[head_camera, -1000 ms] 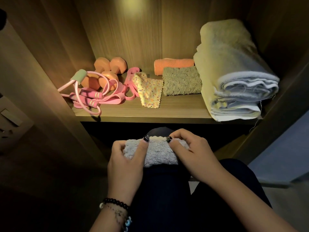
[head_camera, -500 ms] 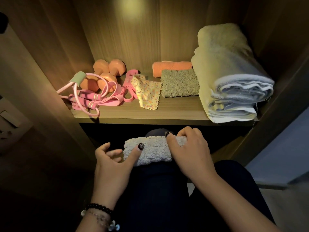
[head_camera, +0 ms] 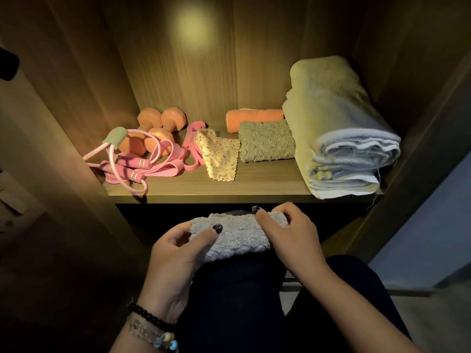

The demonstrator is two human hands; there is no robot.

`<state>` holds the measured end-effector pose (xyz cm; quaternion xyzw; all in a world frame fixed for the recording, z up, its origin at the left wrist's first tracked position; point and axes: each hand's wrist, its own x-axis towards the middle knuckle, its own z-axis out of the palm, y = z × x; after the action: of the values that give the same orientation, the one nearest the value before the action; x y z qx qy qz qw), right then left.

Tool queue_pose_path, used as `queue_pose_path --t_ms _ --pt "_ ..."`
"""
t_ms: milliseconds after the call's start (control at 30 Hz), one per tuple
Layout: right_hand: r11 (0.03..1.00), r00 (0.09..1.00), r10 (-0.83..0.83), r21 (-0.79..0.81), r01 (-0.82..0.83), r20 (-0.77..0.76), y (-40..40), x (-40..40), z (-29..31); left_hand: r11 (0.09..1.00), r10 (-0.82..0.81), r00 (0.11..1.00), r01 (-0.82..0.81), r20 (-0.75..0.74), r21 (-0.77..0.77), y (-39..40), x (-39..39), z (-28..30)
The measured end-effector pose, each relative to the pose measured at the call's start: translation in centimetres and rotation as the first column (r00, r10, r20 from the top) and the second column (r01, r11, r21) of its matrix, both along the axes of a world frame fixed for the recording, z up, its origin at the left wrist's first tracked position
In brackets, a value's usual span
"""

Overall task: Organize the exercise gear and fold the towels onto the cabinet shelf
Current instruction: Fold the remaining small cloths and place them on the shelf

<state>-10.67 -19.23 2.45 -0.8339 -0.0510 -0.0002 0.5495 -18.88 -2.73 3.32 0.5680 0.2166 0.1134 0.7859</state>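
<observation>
A small fluffy grey towel [head_camera: 237, 234] lies folded on my dark-trousered knee [head_camera: 237, 289], just below the shelf. My left hand [head_camera: 175, 253] grips its left end, thumb on top. My right hand [head_camera: 293, 235] holds its right end with fingers curled over it. On the wooden shelf [head_camera: 254, 189] sit orange dumbbells [head_camera: 155, 131], a pink skipping rope and resistance bands [head_camera: 142, 166], a spotted yellow cloth [head_camera: 220, 156], a folded olive towel [head_camera: 266, 141], an orange towel [head_camera: 252, 117] behind it, and a big folded pale-yellow towel [head_camera: 339, 138] at the right.
The cabinet's side walls [head_camera: 76, 98] close in on both sides of the shelf. Below the shelf is a dark recess [head_camera: 158, 215]. A pale wall and floor [head_camera: 420, 238] show at the right.
My left hand came off the towel's left end, then took hold of it again. The right hand kept its grip. The towel sits a little more rolled on my knee.
</observation>
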Motion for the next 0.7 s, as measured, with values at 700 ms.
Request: queue_pose_path --t_ms 700 --pt "0.856 0.926 -0.084 -0.449 0.256 0.367 1.3 15.2 -0.8 0.706 0.071 0.997 -0.033 -0.024 0.708 0.1 20.6 -2.1"
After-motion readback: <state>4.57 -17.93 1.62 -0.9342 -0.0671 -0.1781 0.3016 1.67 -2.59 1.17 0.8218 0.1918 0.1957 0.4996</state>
